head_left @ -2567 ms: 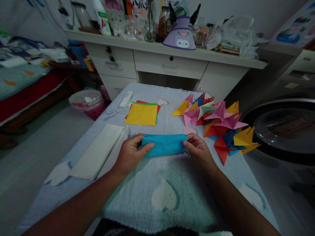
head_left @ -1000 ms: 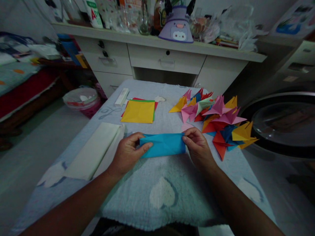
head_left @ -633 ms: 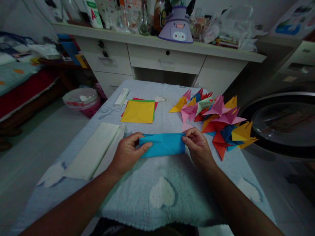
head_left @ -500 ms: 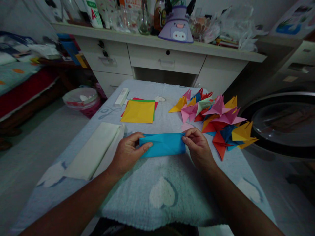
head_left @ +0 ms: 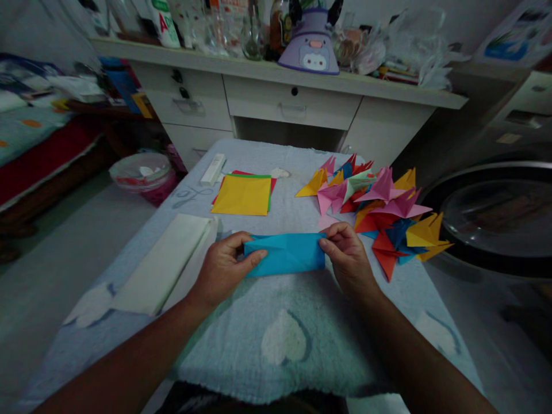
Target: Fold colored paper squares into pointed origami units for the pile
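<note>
A blue sheet of paper [head_left: 287, 253], folded into a long strip, lies on the pale towel-covered table [head_left: 284, 339]. My left hand [head_left: 222, 270] pinches its left end, thumb on top. My right hand [head_left: 347, 259] pinches the right end with curled fingers. Both hands rest low over the towel, near the table's middle.
A stack of square coloured sheets, yellow on top [head_left: 242, 195], lies further back. A pile of folded paper shapes [head_left: 379, 210] sits right of the hands. A white folded cloth [head_left: 166, 261] lies left. Behind stand a white desk with drawers [head_left: 293, 103] and a basin [head_left: 140, 172] on the floor.
The view shifted slightly since the oldest frame. Both hands stay on the ends of the blue strip, almost still over the last second.
</note>
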The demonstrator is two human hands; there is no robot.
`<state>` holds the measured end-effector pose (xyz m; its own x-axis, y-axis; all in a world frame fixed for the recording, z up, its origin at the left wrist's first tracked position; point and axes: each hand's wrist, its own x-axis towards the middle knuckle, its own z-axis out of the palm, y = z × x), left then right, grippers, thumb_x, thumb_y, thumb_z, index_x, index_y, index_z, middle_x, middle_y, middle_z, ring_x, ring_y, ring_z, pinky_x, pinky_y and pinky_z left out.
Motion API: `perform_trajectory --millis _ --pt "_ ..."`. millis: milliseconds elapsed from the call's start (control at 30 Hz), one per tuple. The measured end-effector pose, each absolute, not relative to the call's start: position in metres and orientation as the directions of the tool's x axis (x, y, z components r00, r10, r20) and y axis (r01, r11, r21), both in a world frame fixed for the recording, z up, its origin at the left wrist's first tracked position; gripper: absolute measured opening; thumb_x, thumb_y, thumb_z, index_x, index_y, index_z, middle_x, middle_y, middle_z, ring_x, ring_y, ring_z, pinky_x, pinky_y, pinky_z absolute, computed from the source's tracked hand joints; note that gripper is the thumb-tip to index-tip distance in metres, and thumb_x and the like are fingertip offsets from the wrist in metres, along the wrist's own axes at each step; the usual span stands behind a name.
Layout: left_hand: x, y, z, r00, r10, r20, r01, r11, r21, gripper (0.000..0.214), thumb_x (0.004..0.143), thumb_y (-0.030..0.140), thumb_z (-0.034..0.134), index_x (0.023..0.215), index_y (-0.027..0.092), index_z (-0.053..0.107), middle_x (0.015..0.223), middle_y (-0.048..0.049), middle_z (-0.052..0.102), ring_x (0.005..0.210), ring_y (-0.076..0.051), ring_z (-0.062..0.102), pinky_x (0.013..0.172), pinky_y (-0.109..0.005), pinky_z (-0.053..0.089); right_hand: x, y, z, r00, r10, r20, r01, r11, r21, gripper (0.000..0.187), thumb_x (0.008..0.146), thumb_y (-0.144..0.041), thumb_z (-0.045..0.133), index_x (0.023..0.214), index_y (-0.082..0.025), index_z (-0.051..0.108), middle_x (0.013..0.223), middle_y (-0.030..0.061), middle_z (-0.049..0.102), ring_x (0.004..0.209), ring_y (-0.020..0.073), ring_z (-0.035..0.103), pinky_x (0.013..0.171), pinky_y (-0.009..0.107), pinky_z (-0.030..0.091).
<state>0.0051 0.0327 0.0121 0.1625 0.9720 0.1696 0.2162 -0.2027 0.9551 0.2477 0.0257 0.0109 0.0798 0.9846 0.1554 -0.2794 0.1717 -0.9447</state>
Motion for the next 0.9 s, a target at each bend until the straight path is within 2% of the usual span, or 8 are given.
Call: perform_trajectory --millis 400,900 --pt "0.0057 0.0327 0.0113 0.162 0.969 0.185 0.198 -0.216 0.956 0.019 0.078 0.029 0.071 0.072 0.017 0.057 0.069 0.0041 0.049 0.06 -0.008 0.046 0.052 -0.018 0.037 0.2485 0.0248 0.0114 0.089 0.979 0.183 -0.232 0.199 -0.952 0.014 0.076 -0.021 0.075 0.077 -0.023 0.061 0.073 -0.0036 0.052 0.069 0.0115 0.044 0.062 0.023 0.033" --pt "0.0056 0.0321 0.0129 0.171 0.969 0.18 0.212 -0.215 0.953 0.019 0.078 0.029 0.07 0.072 0.017 0.057 0.069 0.004 0.048 0.061 -0.008 0.046 0.052 -0.018 0.038 0.2518 0.0243 0.0071 0.046 0.975 0.216 -0.161 0.221 -0.962 0.007 0.082 -0.02 0.069 0.085 -0.026 0.066 0.078 -0.0033 0.056 0.074 0.0123 0.047 0.066 0.025 0.034"
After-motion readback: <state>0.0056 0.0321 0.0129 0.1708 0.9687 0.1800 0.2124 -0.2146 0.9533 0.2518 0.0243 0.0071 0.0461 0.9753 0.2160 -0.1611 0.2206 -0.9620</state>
